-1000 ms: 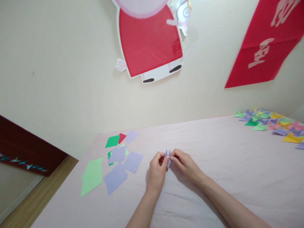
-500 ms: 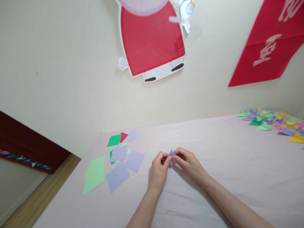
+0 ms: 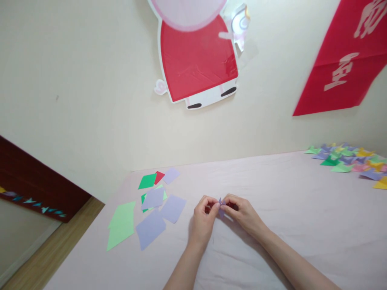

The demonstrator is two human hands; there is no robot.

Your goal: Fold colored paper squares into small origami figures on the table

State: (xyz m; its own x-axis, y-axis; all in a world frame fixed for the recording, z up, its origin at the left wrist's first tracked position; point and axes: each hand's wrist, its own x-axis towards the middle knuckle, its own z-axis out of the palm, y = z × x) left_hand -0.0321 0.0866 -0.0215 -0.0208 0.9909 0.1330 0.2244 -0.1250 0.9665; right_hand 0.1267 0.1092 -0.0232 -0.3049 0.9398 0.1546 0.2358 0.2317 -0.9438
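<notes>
A small folded lilac paper piece [image 3: 221, 203] is pinched between both my hands just above the pale pink sheet [image 3: 302, 225]. My left hand [image 3: 203, 222] grips its left side with thumb and fingers curled. My right hand [image 3: 243, 213] grips its right side, fingers closed over it. Most of the paper is hidden behind my fingertips. Loose flat paper squares [image 3: 151, 213] in lilac, light green, dark green and red lie to the left of my hands.
A heap of folded paper shapes [image 3: 350, 161] in several colours lies at the far right by the wall. A cartoon wall sticker [image 3: 196, 60] and a red banner [image 3: 344, 68] hang above. Wooden floor [image 3: 45, 253] and a dark red board [image 3: 36, 185] show at left.
The lilac paper has been folded smaller between my fingers and shows less. My hands stay together in the same spot; the view has tilted slightly.
</notes>
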